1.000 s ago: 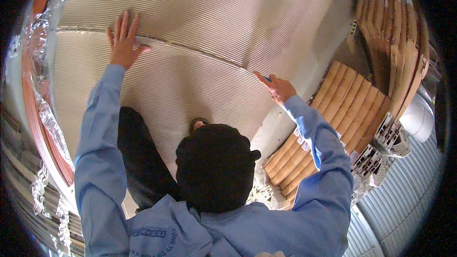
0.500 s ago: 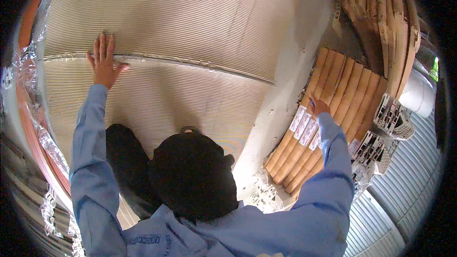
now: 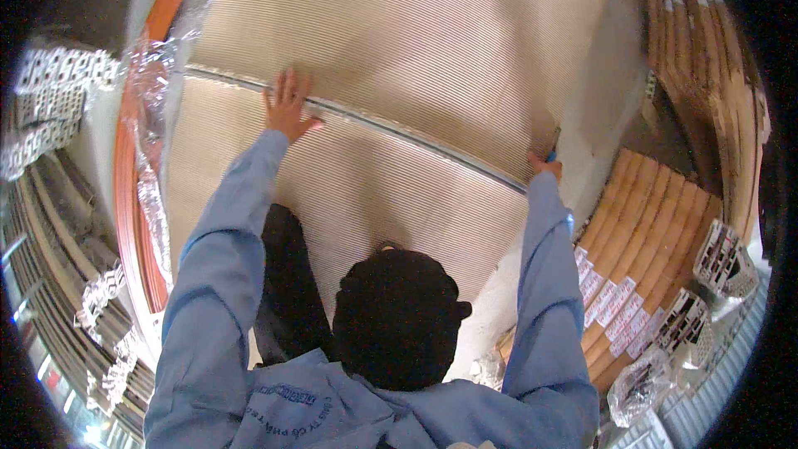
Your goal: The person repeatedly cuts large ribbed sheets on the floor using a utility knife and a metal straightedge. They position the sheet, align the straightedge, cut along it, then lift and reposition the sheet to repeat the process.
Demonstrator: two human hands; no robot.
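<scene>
Two ribbed beige sheets lie in front of me, a far sheet [image 3: 416,25] and a near sheet [image 3: 249,175]. Between them runs a narrow grey seam [image 3: 416,144] with a rough, frayed edge. My left hand [image 3: 288,110] rests flat across the seam, fingers spread, holding nothing. At the seam's right end my right hand [image 3: 544,166] is closed around a small blue-handled utility knife [image 3: 552,155]. A thin dark tip points away from that hand. Its fingers mostly hide the handle, and whether the tip touches the sheet is hard to tell.
Long brown cardboard packs [image 3: 644,224] with white labels lie at right, beside white perforated plastic pieces [image 3: 719,262]. More tall brown packs [image 3: 698,41] stand at far right. An orange-red bar [image 3: 137,175] with clear plastic film [image 3: 158,108] runs along the left. My dark-trousered knee [image 3: 287,283] is over the near sheet.
My right hand has moved from over the cardboard packs to the seam's right end, with the blue knife. My left hand stays spread on the seam. The whole view has shifted.
</scene>
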